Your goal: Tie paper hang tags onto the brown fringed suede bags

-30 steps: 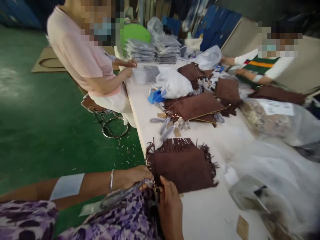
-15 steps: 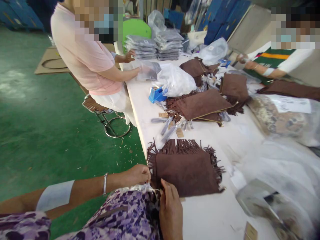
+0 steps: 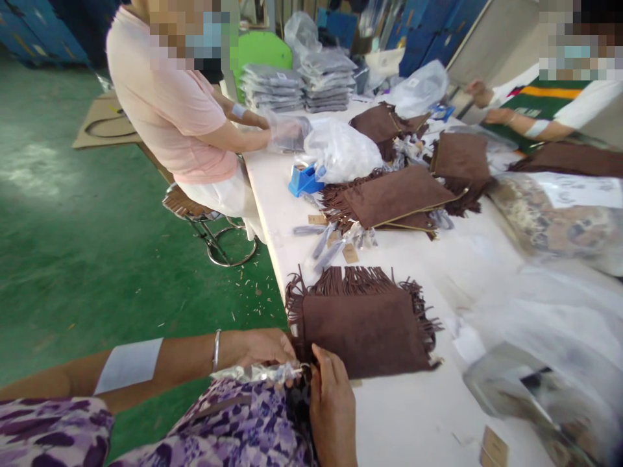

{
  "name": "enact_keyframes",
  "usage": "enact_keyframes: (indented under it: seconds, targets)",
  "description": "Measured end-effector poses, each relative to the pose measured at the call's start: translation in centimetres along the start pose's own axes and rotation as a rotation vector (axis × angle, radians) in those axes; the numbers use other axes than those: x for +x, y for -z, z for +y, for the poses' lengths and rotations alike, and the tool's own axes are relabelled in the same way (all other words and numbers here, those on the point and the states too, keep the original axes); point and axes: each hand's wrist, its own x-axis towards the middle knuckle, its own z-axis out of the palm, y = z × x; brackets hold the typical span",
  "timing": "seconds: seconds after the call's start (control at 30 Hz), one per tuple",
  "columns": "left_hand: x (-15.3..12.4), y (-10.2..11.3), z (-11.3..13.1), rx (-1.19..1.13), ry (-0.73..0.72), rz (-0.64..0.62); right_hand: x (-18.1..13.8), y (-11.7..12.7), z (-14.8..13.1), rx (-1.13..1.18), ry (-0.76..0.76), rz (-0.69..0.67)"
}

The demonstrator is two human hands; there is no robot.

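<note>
The bag is lying flat on the bench, its fringe pointing away from the person; the left hand is curling by the bag's near left corner, a clear wrap lying just below it; the right hand is bending its fingers at the same corner; whether either grip is closing on anything, I cannot tell; farther off, more bags are lying near a blue tape dispenser; beyond, a co-worker is handling a clear packet.

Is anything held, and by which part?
Left hand and right hand are at the near-left corner of the brown fringed bag; what they grip cannot be told.
</note>
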Motion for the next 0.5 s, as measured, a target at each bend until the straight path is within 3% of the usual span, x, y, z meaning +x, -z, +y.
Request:
enact_keyframes:
  seconds: [0.13, 0.33, 0.5]
  targets:
    - [0.5, -0.3, 0.0, 0.043, -0.023, 0.078, -0.1, 0.0, -0.1, 0.001, -0.016, -0.004]
    - [0.9, -0.8, 0.4, 0.328, -0.297, 0.306, -0.8, 0.4, -0.7, -0.012, 0.010, -0.046]
    - [1.2, -0.9, 1.7, 0.478, -0.405, 0.471, 0.4, 0.1, 0.3, -0.038, 0.031, -0.008]
